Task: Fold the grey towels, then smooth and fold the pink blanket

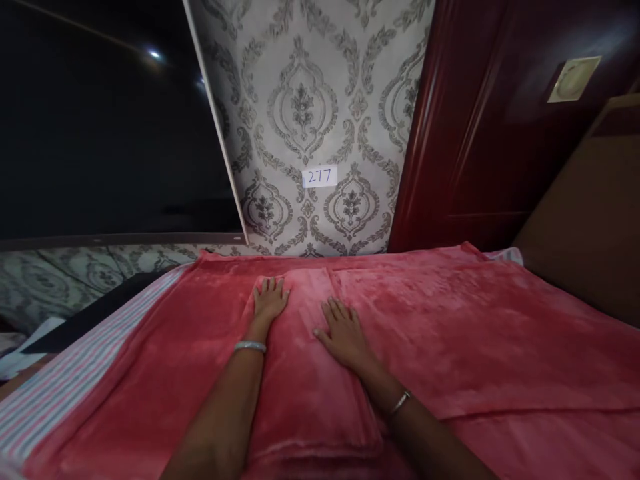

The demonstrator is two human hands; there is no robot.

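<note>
A plush red blanket is spread over a flat surface, with one section folded over into a strip near the middle. My left hand lies flat at the far left part of that strip, fingers spread. Close to the strip's right edge, my right hand rests palm down with its fingers outstretched. Neither hand grips the fabric. Each wrist wears a bracelet.
Under the blanket, a striped cloth shows along the left side. A large dark television screen hangs at the left. Patterned wallpaper bears a paper label reading 277. A dark red wood panel and a cardboard box stand right.
</note>
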